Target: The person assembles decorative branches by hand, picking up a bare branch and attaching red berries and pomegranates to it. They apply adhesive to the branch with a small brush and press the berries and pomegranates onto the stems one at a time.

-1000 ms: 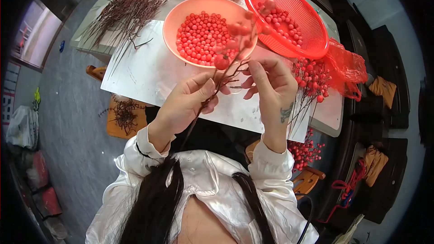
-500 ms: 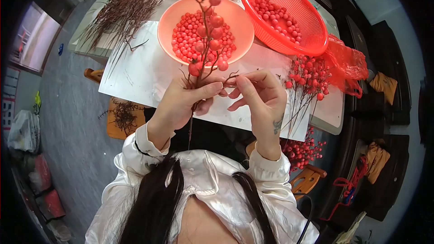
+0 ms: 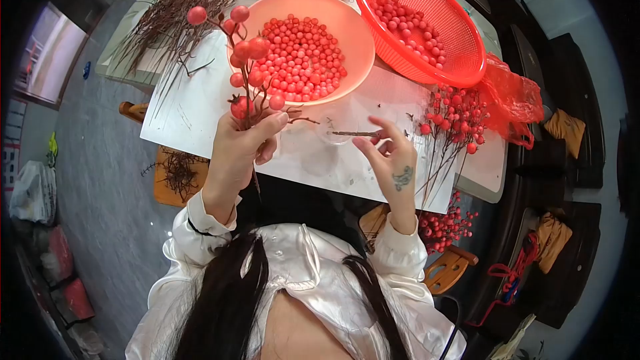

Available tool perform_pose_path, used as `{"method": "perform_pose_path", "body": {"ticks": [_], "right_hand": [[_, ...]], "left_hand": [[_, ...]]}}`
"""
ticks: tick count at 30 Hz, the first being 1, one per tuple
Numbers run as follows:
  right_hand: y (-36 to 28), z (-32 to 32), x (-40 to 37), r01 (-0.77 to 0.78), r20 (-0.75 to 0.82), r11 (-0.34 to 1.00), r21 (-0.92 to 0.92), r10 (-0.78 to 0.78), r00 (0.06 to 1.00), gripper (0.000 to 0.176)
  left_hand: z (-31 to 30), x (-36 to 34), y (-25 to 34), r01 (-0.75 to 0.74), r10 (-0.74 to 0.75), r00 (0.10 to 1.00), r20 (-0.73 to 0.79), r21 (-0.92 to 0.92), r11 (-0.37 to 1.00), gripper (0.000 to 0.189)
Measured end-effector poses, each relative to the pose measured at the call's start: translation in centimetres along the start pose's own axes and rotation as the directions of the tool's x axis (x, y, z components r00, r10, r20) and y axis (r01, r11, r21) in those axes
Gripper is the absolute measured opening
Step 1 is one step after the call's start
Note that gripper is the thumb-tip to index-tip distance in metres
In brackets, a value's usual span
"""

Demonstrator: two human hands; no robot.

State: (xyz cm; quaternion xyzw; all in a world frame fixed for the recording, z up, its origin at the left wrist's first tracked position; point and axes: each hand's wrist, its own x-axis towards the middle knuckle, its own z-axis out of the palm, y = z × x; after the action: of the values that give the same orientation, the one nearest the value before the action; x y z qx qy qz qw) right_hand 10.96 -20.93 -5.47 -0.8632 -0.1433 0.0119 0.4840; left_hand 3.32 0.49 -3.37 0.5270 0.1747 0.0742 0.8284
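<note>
My left hand [image 3: 248,143] is closed round the brown stem of an artificial berry branch [image 3: 255,78]. Red berries sit on its upper twigs, while some side twigs by my thumb are bare. The stem's lower end pokes out below my fist. Between the thumb and fingers of my right hand [image 3: 392,153] is a thin dark brown stick [image 3: 355,134], pointing left. Its tip is over what looks like a small clear dish [image 3: 335,127] on the white sheet. Just beyond my hands stands a pale pink bowl [image 3: 360,60] with many loose red berries [image 3: 303,57].
A red plastic basket [image 3: 475,47] with berries stands at the back right, beside a red plastic bag [image 3: 517,97]. Finished-looking berry branches [image 3: 453,117] lie at the right edge. Bare brown twigs [image 3: 183,13] are heaped back left; more twigs [image 3: 181,172] rest on a wooden stool.
My left hand has moved left with the berry branch, away from the bowl's front. My right hand has parted from the branch's twigs and now pinches the thin stick over the table.
</note>
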Motion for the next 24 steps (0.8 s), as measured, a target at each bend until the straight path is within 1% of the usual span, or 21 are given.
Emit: {"method": "perform_pose_path", "body": {"ticks": [2, 3, 5, 9, 12, 13, 15, 16, 19, 21, 24], "right_hand": [[0.8, 1.3, 0.2, 0.064, -0.032, 0.996, 0.058, -0.063, 0.998, 0.026], [0.7, 1.7, 0.2, 0.095, -0.064, 0.993, 0.072, -0.090, 0.994, 0.014], [0.3, 1.9, 0.2, 0.110, -0.058, 0.990, 0.083, -0.105, 0.993, 0.012], [-1.1, 1.6, 0.4, 0.165, -0.062, 0.983, 0.085, -0.160, 0.985, 0.010], [-0.5, 2.3, 0.8, 0.252, 0.005, 0.968, 0.018, -0.252, 0.968, 0.010], [-0.5, 2.5, 0.9, 0.254, 0.049, 0.967, 0.023, -0.254, 0.966, 0.011], [-0.1, 2.6, 1.0, 0.268, 0.030, 0.963, 0.008, -0.268, 0.963, 0.011], [0.0, 2.6, 1.0, 0.275, 0.021, 0.961, -0.001, -0.275, 0.961, 0.011], [-0.5, 1.8, 0.9, 0.227, 0.044, 0.974, 0.021, -0.228, 0.973, 0.009], [-0.2, 1.2, 0.7, 0.227, -0.049, 0.971, 0.073, -0.223, 0.973, 0.009], [-0.2, 0.3, 0.0, 0.190, -0.172, 0.920, 0.342, -0.138, 0.975, 0.009]], "left_hand": [[-0.1, -0.1, -0.1, -0.006, 0.006, 1.000, 0.001, 0.006, 1.000, 0.007], [-0.2, -0.1, -0.1, 0.005, -0.005, 1.000, 0.023, 0.016, 1.000, 0.007], [-0.4, 0.0, -0.3, 0.026, -0.028, 0.997, 0.068, 0.036, 0.999, 0.007], [-0.5, 0.2, -0.9, 0.026, -0.030, 0.998, 0.056, 0.087, 0.996, 0.012], [0.1, 0.2, -1.1, 0.062, -0.071, 0.995, 0.066, 0.127, 0.990, 0.017], [0.4, 0.2, -1.3, 0.071, -0.080, 0.995, 0.067, 0.126, 0.989, 0.018], [0.6, 0.3, -1.6, 0.104, -0.112, 0.991, 0.071, 0.109, 0.989, 0.022], [0.8, 0.3, -1.6, 0.109, -0.118, 0.990, 0.080, 0.108, 0.988, 0.021], [1.1, 0.5, -1.7, 0.128, -0.137, 0.986, 0.098, 0.094, 0.987, 0.016], [1.1, 0.8, -2.2, 0.143, -0.149, 0.984, 0.096, 0.071, 0.987, 0.012], [1.5, 0.9, -2.6, 0.140, -0.141, 0.987, 0.077, 0.016, 0.990, 0.015]]}}
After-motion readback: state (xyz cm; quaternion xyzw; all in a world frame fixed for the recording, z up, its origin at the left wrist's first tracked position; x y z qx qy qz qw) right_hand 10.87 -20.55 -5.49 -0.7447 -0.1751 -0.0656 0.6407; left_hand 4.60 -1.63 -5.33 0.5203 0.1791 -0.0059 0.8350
